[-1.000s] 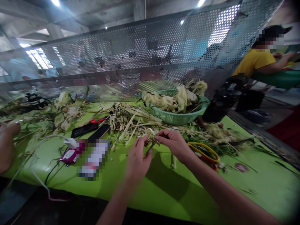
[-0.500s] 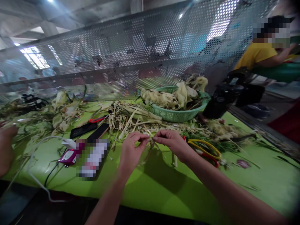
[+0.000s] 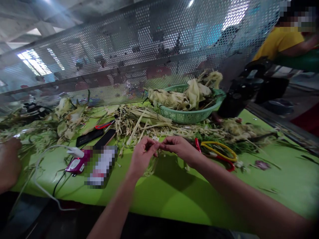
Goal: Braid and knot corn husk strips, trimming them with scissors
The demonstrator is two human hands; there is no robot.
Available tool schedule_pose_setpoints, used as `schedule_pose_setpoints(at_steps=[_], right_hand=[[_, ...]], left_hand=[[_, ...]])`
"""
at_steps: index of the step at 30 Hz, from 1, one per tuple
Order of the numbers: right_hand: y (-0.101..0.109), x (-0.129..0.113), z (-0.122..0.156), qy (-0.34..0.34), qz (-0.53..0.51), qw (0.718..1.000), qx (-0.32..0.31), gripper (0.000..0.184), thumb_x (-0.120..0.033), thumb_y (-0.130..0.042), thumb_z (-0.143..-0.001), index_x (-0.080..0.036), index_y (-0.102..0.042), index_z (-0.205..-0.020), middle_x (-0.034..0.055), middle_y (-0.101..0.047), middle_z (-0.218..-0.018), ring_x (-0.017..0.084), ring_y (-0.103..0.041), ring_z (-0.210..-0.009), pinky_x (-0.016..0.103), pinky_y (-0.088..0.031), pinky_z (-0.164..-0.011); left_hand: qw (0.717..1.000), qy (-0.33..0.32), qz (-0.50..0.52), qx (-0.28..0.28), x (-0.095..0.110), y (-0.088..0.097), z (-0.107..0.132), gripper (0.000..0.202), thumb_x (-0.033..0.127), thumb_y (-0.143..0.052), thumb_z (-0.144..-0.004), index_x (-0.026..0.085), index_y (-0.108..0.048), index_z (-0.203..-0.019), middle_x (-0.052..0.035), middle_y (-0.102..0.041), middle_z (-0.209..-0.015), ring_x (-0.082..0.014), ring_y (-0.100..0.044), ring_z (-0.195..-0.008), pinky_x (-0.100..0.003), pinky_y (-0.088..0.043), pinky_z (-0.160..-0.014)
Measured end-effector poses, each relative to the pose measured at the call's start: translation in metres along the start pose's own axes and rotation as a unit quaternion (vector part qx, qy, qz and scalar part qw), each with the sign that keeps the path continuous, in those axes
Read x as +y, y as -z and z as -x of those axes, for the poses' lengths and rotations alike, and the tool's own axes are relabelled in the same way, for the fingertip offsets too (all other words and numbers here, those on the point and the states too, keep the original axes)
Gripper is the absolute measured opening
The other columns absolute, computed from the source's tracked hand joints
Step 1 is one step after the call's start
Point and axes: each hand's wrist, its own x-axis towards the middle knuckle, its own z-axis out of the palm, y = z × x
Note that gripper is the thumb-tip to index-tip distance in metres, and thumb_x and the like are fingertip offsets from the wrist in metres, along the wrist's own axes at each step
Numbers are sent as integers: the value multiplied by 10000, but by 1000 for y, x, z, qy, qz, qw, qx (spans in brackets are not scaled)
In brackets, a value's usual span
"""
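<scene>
My left hand (image 3: pixel 143 156) and my right hand (image 3: pixel 180 147) meet over the green table (image 3: pixel 174 196), fingertips pinched together on a thin strip of husk (image 3: pixel 159 147) that runs between them. More pale strands hang below the left hand. Just behind the hands lies a pile of dried husk strips (image 3: pixel 139 124). Scissors with yellow and red handles (image 3: pixel 216 154) lie right of my right hand.
A green basket (image 3: pixel 189 116) of husks stands at the back by a perforated metal screen (image 3: pixel 124 59). Two phones (image 3: pixel 97 137), a pink device (image 3: pixel 74 164) and a white cable (image 3: pixel 42 172) lie at left. Another person's hand (image 3: pixel 8 164) rests far left; a person in yellow (image 3: pixel 279 41) is at right.
My two hands have drawn closer together and nearer to me, fingertips now almost touching on the strip. The view has tilted down a little.
</scene>
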Motion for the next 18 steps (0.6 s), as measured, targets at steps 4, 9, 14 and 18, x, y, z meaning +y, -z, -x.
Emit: schedule_pose_setpoints(at_steps=[4,9,14,18], right_hand=[[3,1,-2,11,65,998,-19,213,-346,-596,-746,-154,-688,-759,-12,-600,-627,123,-489,-578,242,-355,-562],[15,-6,-1,68,282,957,6,152,-179,-573,-709,-190,-715,-761,5,-676,-696,154,-566,-650,244,-353,-588],[24,-15,1,88,360,928,29,133,-246,-574,-758,-201,-699,-750,13,-686,-724,156,-574,-654,243,-326,-574],[27,-29,-5,86,393,915,20,102,-238,-596,-745,-196,-686,-720,13,-676,-693,152,-562,-629,242,-299,-552]], left_hand=[[999,10,-43,18,-8,1,-4,176,332,-561,-838,163,-524,-808,-27,-632,-773,-112,-560,-652,-253,-458,-643],[994,39,-102,11,-21,7,-16,185,345,-580,-812,167,-528,-800,-23,-632,-739,-139,-587,-678,-273,-454,-660],[988,63,-141,4,-32,6,-29,139,284,-616,-757,161,-550,-760,-3,-602,-687,-130,-564,-637,-252,-421,-606],[990,66,-121,-3,-38,1,-36,199,278,-678,-692,159,-539,-771,11,-574,-667,-118,-539,-596,-241,-400,-564]])
